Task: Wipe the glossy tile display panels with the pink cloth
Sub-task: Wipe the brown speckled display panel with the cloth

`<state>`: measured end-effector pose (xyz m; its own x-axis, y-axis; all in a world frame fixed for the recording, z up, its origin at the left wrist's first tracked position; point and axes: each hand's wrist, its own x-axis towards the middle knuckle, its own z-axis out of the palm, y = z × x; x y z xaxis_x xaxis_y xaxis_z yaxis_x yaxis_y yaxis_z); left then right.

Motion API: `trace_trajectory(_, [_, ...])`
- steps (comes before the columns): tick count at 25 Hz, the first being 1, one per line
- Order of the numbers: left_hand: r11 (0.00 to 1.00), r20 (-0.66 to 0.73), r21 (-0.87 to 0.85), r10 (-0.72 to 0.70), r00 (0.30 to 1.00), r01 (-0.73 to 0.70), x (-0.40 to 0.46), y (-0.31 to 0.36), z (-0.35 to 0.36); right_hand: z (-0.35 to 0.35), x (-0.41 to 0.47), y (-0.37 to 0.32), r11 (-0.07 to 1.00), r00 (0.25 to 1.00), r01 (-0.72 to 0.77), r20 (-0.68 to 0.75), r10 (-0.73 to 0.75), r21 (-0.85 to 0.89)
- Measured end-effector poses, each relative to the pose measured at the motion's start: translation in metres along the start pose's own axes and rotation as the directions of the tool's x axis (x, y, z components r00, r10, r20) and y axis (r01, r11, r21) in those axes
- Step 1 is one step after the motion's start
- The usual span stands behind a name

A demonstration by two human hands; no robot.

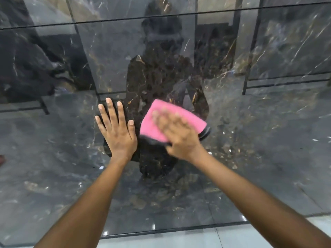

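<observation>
Left hand (pixel 119 138) flat, fingers spread on glossy panel (pixel 53 176); right hand (pixel 179 138) blurred, presses pink cloth (pixel 154 120).

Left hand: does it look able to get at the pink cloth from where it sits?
Probably yes. The left hand lies flat and open on the glossy panel, right beside the pink cloth, with nothing between them. But the right hand is pressing on the cloth, covering much of it.

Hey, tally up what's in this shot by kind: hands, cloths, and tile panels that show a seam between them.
Hands: 2, the left hand flat on the tile, the right hand pressing the cloth
Cloths: 1, the folded pink cloth
Glossy dark marble-look tile panels: 2, lower and upper
Total: 5
</observation>
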<state>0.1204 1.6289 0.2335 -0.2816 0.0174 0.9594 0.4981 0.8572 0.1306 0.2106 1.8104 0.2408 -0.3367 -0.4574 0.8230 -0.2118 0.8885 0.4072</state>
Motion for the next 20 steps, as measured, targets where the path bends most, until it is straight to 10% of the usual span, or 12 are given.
trace_trajectory(2, [1.0,-0.012,-0.01,0.005,1.0,-0.006,0.001,-0.001,0.001,0.011,-0.038,-0.026,0.92,0.869,0.392,0.323,-0.375,0.013])
trace_trajectory(4, [1.0,-0.006,-0.021,0.006,1.0,-0.006,0.003,0.0,-0.001,0.002,-0.053,-0.005,0.879,0.813,0.467,0.342,-0.471,0.099])
trace_trajectory(7, [0.997,0.037,-0.08,-0.012,0.999,0.015,-0.012,-0.001,-0.003,-0.029,-0.055,0.064,0.999,0.997,0.052,0.055,-0.051,-0.015])
trace_trajectory(11, [0.996,0.158,-0.073,0.059,0.986,-0.048,-0.091,-0.01,0.003,-0.023,-0.139,0.067,0.921,0.927,-0.375,-0.028,0.374,-0.107])
trace_trajectory(14, [0.997,0.168,-0.031,0.074,0.983,-0.07,-0.123,-0.02,0.016,0.019,-0.22,-0.011,0.988,0.91,0.083,0.414,-0.022,-0.129])
trace_trajectory(16, [0.997,0.134,-0.036,0.073,0.988,-0.069,-0.126,-0.021,0.022,0.028,-0.222,-0.021,0.945,0.863,0.317,0.437,-0.253,-0.078])
trace_trajectory(20, [0.994,0.071,-0.076,0.082,0.994,-0.076,-0.119,-0.021,0.025,0.041,-0.14,-0.023,0.982,0.982,-0.19,-0.012,0.19,-0.015])
